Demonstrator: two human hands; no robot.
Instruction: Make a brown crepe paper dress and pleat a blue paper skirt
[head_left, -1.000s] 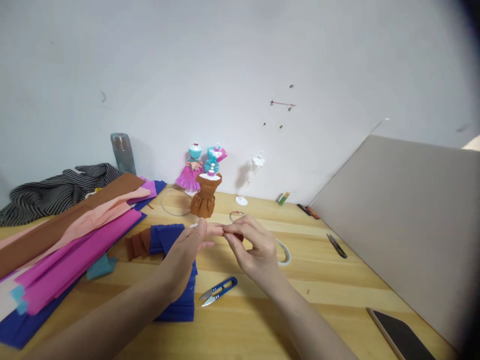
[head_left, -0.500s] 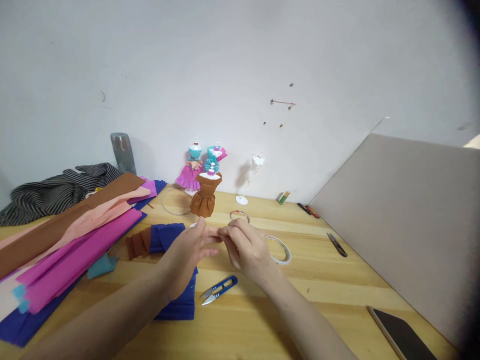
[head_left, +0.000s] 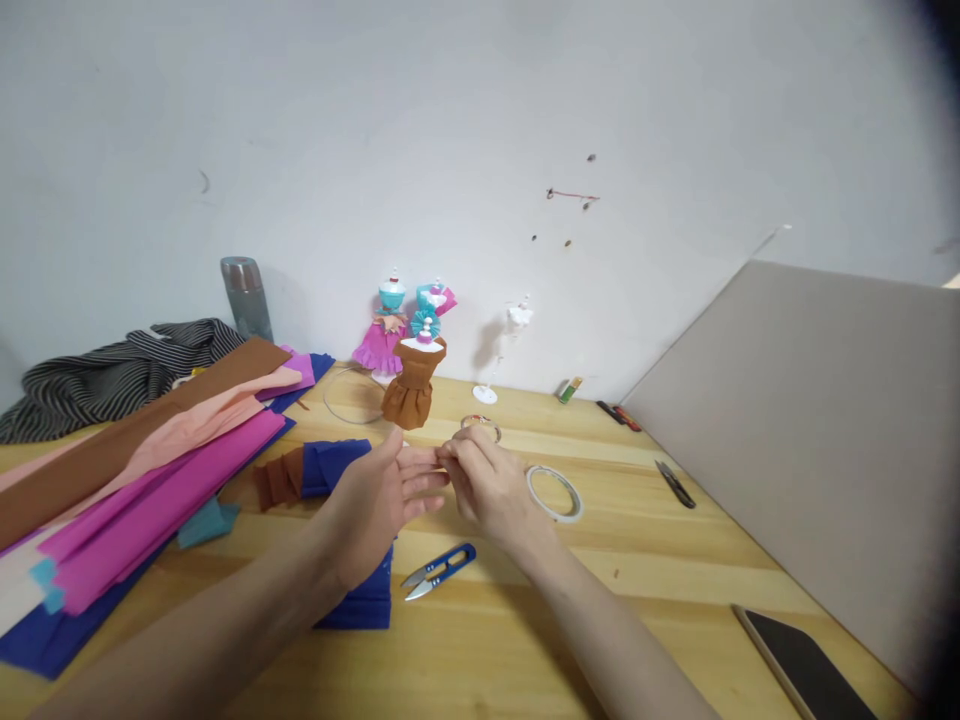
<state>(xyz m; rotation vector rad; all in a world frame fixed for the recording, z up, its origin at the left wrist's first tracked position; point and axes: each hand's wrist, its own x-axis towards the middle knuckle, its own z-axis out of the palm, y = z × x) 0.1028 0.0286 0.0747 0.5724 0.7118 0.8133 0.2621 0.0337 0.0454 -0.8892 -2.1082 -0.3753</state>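
Note:
My left hand (head_left: 386, 492) is open, palm turned toward the right, its fingers stretched out. My right hand (head_left: 486, 480) is closed in a pinch at the tip of my left index finger; anything tiny between the fingers is hidden. Just beyond the hands stands a small mannequin in a brown crepe paper dress (head_left: 414, 385). Blue thread snips (head_left: 442, 570) lie on the table below the hands. A roll of white tape (head_left: 574, 505) rests to the right of my right hand. Folded blue paper (head_left: 360, 608) sticks out from under my left forearm.
Long crepe paper strips (head_left: 165, 490) and a striped cloth (head_left: 127, 375) cover the left side, with a flask (head_left: 246, 300) behind. Two dressed mannequins (head_left: 381, 345) and a bare white one (head_left: 517, 318) stand by the wall. A phone (head_left: 810, 665) and a cutter (head_left: 675, 484) lie at right.
My left hand has turned and its fingers have spread more, showing more of the palm. My right hand still pinches at the left index fingertip. The view has shifted slightly.

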